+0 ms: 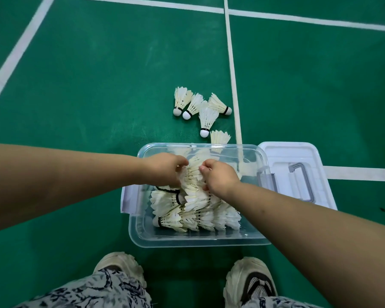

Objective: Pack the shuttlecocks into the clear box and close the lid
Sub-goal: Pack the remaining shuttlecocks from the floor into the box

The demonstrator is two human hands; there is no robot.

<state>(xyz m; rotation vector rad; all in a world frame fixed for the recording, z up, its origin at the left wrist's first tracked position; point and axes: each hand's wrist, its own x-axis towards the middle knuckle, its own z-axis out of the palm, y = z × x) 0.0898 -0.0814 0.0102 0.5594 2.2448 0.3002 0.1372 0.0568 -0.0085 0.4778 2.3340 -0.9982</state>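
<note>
A clear plastic box [200, 240] sits open on the green court floor, holding several white feather shuttlecocks [187, 210] stacked in rows. Both my hands are inside the box over the pile. My left hand [165, 168] curls its fingers round a bunch of shuttlecocks from the left. My right hand [220, 176] grips the same bunch [193, 174] from the right. Beyond the box several loose shuttlecocks [200, 107] lie on the floor, one [219, 137] right against the box's far rim. The white lid [298, 172] with a grey handle lies beside the box on the right.
White court lines cross the green floor; one [231, 63] runs away from me past the loose shuttlecocks. My two pale sneakers [249, 283] and patterned trousers are just in front of the box's near edge. Grey latches [267, 177] hang on the box's sides.
</note>
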